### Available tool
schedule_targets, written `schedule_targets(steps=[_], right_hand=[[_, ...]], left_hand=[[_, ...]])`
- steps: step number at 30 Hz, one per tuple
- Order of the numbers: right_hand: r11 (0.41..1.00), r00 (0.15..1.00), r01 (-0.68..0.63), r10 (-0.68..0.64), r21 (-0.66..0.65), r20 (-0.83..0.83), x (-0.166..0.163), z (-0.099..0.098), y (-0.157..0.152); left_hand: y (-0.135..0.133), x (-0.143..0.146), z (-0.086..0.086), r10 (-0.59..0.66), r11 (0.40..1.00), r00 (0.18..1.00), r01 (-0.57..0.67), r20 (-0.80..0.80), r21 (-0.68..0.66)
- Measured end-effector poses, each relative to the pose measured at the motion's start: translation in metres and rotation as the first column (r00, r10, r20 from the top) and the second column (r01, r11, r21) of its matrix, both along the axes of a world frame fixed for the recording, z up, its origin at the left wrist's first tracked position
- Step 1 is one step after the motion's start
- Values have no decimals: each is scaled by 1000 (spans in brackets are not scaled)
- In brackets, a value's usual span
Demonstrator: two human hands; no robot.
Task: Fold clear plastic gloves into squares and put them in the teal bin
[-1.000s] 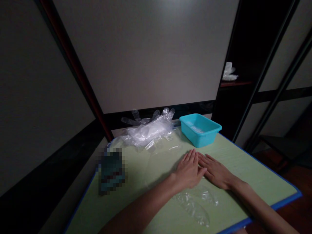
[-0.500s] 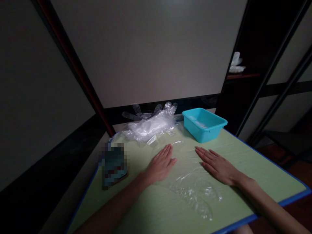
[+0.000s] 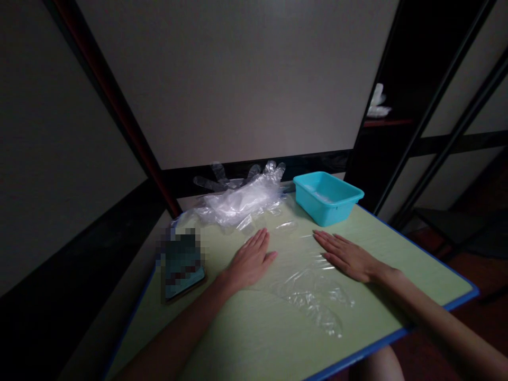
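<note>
Though together earlier, left hand [image 3: 250, 261] and right hand [image 3: 350, 258] apart, glove [image 3: 304, 288] between.

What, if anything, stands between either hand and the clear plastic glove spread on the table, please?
Nothing visible does. The left hand and the right hand lie palm down at either side of the clear plastic glove; the turquoise basin stands beyond the right hand, out of the way.

Illumination is low; the source, possibly overhead, is out of view. Specular glare streaks the clear plastic [image 3: 311, 301]. A soft shadow borders the right forearm [image 3: 428, 312]. Mosaic blocks obscure the flat object [image 3: 184, 264].
</note>
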State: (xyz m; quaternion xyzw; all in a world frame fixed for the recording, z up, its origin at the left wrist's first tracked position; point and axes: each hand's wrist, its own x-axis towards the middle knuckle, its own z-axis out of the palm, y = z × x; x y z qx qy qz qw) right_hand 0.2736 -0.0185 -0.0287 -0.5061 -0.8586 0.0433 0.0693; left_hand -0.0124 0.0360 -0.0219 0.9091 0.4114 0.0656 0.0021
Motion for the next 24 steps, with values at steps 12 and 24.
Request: schedule_targets(steps=[12, 24], right_hand=[[979, 968, 200, -193, 27, -160, -18, 19, -17], [979, 995, 97, -95, 179, -18, -63, -1, -66]], left_hand=[[3, 4, 0, 12, 1000, 1000, -12, -24, 17], [6, 3, -6, -9, 997, 1000, 11, -25, 78]])
